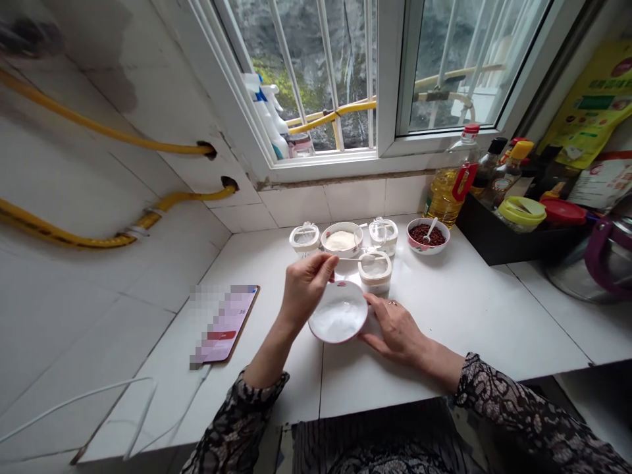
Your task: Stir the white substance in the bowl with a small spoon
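My left hand [307,283] is closed in a pinch on the thin handle of a small white spoon [351,259]. The spoon reaches right, its tip over the mouth of a square clear jar [376,280] with a pale rim. Below that hand stands a white bowl [340,316] with white granular contents, tilted a little toward me. My right hand [397,329] grips this bowl's right side, thumb and fingers at its edge. Behind are two similar jars, one at the left [305,237] and one at the right [384,234], with a bowl of pale powder [342,239] between them.
A bowl of dark red beans [428,236] holds a white spoon. An oil bottle [448,191] and a black rack of condiments [488,230] stand at the right, near a metal pot [587,263]. A phone [230,326] with a cable lies left on the white tiled counter [296,395].
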Demonstrator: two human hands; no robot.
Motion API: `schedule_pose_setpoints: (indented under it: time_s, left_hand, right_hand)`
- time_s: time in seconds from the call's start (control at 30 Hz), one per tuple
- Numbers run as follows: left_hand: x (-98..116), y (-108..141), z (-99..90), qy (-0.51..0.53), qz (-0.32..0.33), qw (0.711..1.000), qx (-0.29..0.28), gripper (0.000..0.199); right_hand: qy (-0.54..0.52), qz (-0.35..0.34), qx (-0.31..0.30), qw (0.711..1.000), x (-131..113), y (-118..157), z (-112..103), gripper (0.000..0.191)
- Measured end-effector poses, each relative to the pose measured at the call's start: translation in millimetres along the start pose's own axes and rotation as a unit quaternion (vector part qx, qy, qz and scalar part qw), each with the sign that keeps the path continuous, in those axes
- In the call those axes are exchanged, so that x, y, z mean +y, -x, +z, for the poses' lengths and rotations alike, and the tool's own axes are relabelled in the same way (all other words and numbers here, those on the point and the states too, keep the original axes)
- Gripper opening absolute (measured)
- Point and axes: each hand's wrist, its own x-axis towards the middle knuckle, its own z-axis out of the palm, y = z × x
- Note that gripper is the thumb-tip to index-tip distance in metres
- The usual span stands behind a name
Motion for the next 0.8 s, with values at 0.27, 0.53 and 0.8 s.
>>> schedule_pose_setpoints:
  time_s: [0.27,0.53,0.8]
  left_hand:
    - [-19,14,18.4,-0.19,0.255,0.947,0.039,0.029]
    - [-12,19,-9.0,-0.039,0.067,0.997,0.028,0.026]
    - [-12,30,-57.7,-0.129,-0.074,0.984,-0.095,0.036]
  right_hand:
    - [-0.008,0.012,-0.018,1.0,0,0,0,0.075]
    - [-0.003,-0.006,0.002,1.0,0,0,0,0.076]
    - [-0.002,-0.007,0.003,1.0,0,0,0,0.075]
